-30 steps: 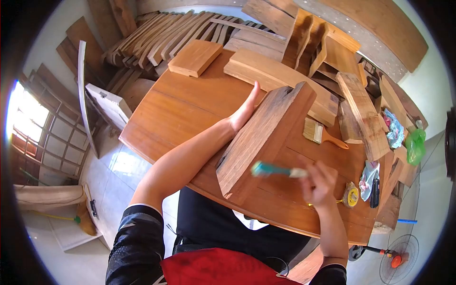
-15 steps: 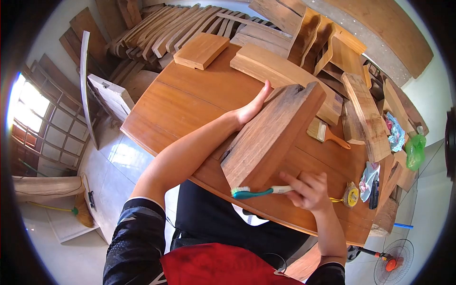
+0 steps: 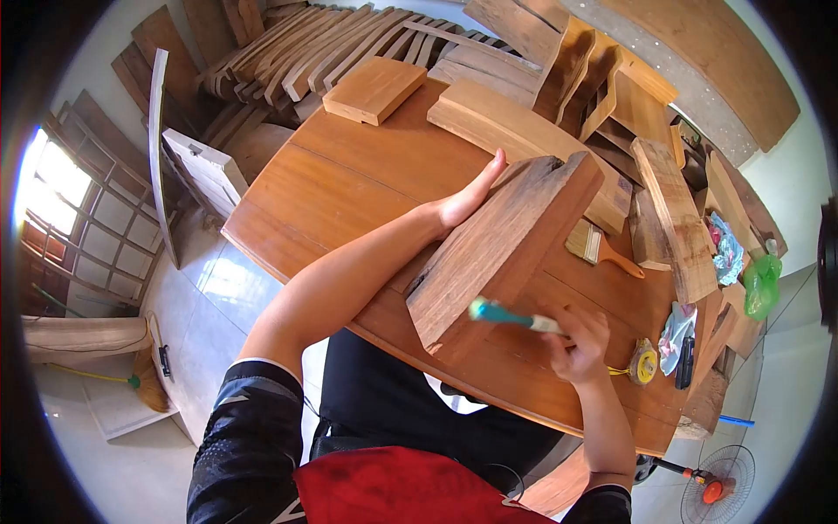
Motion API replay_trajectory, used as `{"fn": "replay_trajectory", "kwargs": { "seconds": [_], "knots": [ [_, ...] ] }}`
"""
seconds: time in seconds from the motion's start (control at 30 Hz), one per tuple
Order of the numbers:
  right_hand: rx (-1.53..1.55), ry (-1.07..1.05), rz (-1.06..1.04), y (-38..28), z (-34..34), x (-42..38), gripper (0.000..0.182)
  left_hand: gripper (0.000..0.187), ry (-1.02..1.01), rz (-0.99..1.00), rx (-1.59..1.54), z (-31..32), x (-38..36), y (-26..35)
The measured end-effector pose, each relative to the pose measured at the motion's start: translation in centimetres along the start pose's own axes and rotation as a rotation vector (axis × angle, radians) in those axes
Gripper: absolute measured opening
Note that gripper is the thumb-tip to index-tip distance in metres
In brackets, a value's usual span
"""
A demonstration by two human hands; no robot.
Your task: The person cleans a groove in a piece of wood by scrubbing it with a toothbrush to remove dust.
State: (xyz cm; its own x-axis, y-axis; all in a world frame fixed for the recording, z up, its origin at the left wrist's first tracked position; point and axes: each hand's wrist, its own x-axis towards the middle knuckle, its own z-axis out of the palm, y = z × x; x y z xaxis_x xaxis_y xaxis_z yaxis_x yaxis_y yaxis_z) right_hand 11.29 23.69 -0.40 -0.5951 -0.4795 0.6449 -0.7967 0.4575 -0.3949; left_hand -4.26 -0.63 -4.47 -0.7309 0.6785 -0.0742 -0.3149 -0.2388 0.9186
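A thick wooden block (image 3: 497,249) with a dark, rough upper edge is tilted over the tabletop in front of me. My left hand (image 3: 470,199) supports its far left side, thumb stretched up and the other fingers hidden behind the wood. In my right hand (image 3: 580,342) is a toothbrush (image 3: 511,316) with a teal and white handle, gripped near its end. The bristle head, blurred by motion, overlaps the block's near side face. A paintbrush (image 3: 602,249) with an orange handle lies on the table to the right of the block.
The wooden table (image 3: 340,188) carries a small board (image 3: 375,89), a long beam (image 3: 524,131) and a yellow tape measure (image 3: 643,361). To the right are a plank (image 3: 674,218), a black-handled tool (image 3: 685,362) and a green plastic bag (image 3: 762,284). A fan (image 3: 716,489) stands at lower right.
The toothbrush has moved up and to the right, from the block's near lower corner onto its side face, with my right hand following. My left hand and the block stay nearly still.
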Motion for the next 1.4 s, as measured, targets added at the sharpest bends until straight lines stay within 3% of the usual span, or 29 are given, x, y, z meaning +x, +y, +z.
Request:
{"fn": "replay_trajectory", "kwargs": {
  "seconds": [0.1,0.23,0.27,0.4,0.5,0.6,0.7,0.77,0.87,0.93,1.0,1.1,1.17,1.23,1.37,1.4],
  "knots": [
    [-0.019,-0.258,-0.109,-1.1,-0.4,0.3,0.030,0.109,0.011,0.010,0.026,-0.4,0.3,-0.4],
    [-0.178,0.010,-0.006,0.5,-0.7,0.0,0.041,0.111,0.024,-0.051,0.028,-1.0,0.3,-0.9],
    [-0.287,-0.033,-0.013,0.1,-0.9,-0.5,0.041,0.111,0.022,-0.069,0.025,-1.0,0.3,-0.9],
    [-0.204,-0.234,-0.269,-2.4,-0.4,0.4,0.041,0.110,0.023,-0.068,-0.006,0.0,-0.2,0.1],
    [-0.298,-0.154,-0.218,-0.1,-1.7,0.0,0.041,0.108,0.015,-0.006,-0.018,0.0,0.1,-0.1],
    [-0.197,0.078,-0.144,0.9,-2.2,-0.6,0.039,0.111,-0.003,0.025,0.006,0.8,-0.5,0.6],
    [-0.183,-0.015,-0.194,-1.1,-1.8,0.7,0.034,0.112,-0.009,0.007,0.026,0.8,-0.7,0.9],
    [-0.100,-0.148,-0.106,-2.0,-1.3,1.0,0.031,0.115,0.016,-0.026,-0.027,1.8,-1.1,1.3],
    [-0.102,-0.019,0.025,0.2,-1.2,-0.1,0.030,0.115,0.118,-0.087,-0.047,3.4,-1.8,2.4],
    [-0.148,-0.013,-0.002,-0.4,-1.0,-0.1,0.029,0.109,0.200,-0.110,-0.125,3.4,-1.4,2.2],
    [-0.156,-0.123,-0.068,-1.4,-1.2,0.3,0.027,0.106,0.145,-0.107,-0.085,2.9,-1.3,1.9],
    [-0.240,-0.081,0.008,-0.8,-1.1,-0.5,0.026,0.100,0.164,-0.141,-0.153,2.9,-1.4,1.9],
    [-0.120,0.056,0.109,1.1,-0.9,-0.9,0.023,0.097,0.165,-0.134,-0.170,2.5,-1.5,1.6],
    [-0.124,0.101,0.109,1.2,-1.1,-0.6,0.022,0.091,0.117,-0.103,-0.110,2.0,-1.6,1.6],
    [-0.175,-0.126,-0.169,-1.2,-0.8,0.1,0.025,0.090,0.012,-0.100,-0.107,1.4,-1.0,1.2],
    [-0.217,-0.057,-0.128,-0.7,-1.1,0.2,0.028,0.089,0.025,-0.090,-0.125,1.2,-1.2,1.1]
  ]
}}
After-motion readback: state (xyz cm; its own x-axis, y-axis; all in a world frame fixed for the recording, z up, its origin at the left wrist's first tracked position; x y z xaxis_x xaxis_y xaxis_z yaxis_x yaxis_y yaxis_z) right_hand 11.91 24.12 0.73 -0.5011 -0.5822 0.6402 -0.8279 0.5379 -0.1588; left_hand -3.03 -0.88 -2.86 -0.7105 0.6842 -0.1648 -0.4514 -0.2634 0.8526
